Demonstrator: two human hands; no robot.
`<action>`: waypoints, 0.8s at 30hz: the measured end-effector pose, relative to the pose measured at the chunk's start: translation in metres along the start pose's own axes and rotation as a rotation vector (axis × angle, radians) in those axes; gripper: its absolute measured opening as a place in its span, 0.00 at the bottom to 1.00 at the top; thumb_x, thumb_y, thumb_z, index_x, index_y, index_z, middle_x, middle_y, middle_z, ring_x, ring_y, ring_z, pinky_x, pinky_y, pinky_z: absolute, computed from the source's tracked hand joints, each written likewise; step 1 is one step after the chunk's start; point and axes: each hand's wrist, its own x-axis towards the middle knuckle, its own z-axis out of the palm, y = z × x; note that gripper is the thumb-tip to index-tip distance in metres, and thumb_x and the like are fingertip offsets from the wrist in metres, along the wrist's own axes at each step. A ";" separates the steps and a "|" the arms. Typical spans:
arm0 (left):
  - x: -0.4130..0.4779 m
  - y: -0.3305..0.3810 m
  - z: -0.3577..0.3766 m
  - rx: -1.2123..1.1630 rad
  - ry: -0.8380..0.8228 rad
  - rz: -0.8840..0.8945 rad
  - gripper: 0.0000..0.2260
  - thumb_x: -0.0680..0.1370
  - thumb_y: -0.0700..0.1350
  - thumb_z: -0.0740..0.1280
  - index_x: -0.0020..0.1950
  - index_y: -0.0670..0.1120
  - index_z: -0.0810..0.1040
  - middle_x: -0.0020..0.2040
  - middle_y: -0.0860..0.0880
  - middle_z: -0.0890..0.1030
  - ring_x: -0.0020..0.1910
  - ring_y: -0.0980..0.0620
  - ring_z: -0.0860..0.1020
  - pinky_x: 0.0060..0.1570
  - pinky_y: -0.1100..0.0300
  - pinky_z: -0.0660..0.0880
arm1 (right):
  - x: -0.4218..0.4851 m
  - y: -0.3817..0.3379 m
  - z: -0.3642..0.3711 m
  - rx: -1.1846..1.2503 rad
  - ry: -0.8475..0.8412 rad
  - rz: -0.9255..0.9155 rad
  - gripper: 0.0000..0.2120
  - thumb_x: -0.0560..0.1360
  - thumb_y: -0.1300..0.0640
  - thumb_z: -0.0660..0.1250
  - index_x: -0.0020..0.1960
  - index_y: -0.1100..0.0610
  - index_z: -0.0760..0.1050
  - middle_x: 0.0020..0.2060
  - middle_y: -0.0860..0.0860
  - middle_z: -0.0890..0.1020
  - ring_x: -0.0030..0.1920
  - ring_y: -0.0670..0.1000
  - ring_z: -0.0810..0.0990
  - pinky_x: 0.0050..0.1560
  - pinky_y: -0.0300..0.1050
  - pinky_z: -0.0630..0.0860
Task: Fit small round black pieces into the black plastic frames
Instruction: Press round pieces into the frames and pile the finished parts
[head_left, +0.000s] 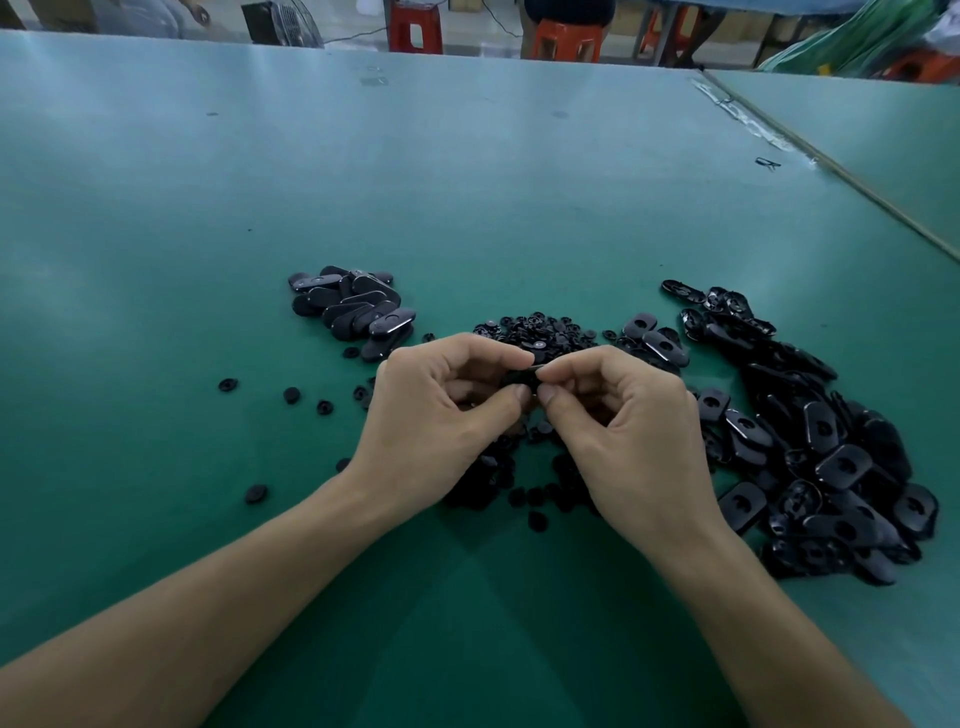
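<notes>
Both hands meet above a green table (467, 182). The left hand (441, 415) and right hand (623, 431) each pinch 1 black part (523, 375) between thumb and forefinger, fingertips almost touching; whether it is a frame or a round piece cannot be told. Beyond the left hand lies a heap of oval frames (353, 312). A pile of small round pieces (535, 327) sits just past the fingertips, and loose round pieces (292, 395) are scattered to the left. A larger heap of frames (831, 467) spreads along the right. Red stools (415, 28) stand past the far edge
</notes>
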 end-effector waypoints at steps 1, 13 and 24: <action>0.000 0.000 0.000 0.000 -0.002 0.000 0.08 0.71 0.39 0.74 0.49 0.49 0.85 0.42 0.48 0.87 0.39 0.48 0.86 0.37 0.46 0.84 | 0.000 0.000 0.000 0.018 -0.001 0.011 0.10 0.75 0.63 0.73 0.45 0.48 0.81 0.38 0.40 0.84 0.40 0.41 0.83 0.40 0.29 0.75; 0.000 -0.001 -0.001 0.044 -0.043 0.028 0.09 0.71 0.38 0.72 0.47 0.50 0.84 0.42 0.50 0.87 0.42 0.50 0.86 0.45 0.57 0.82 | 0.000 0.001 0.001 0.015 0.026 0.035 0.10 0.73 0.62 0.75 0.41 0.48 0.80 0.37 0.42 0.84 0.39 0.43 0.83 0.42 0.34 0.78; 0.003 -0.002 0.000 0.129 0.017 0.089 0.08 0.74 0.39 0.72 0.47 0.52 0.81 0.42 0.55 0.85 0.40 0.55 0.84 0.43 0.61 0.81 | -0.001 0.000 0.002 0.080 -0.050 0.044 0.11 0.75 0.63 0.72 0.50 0.48 0.86 0.43 0.39 0.86 0.46 0.40 0.85 0.50 0.37 0.80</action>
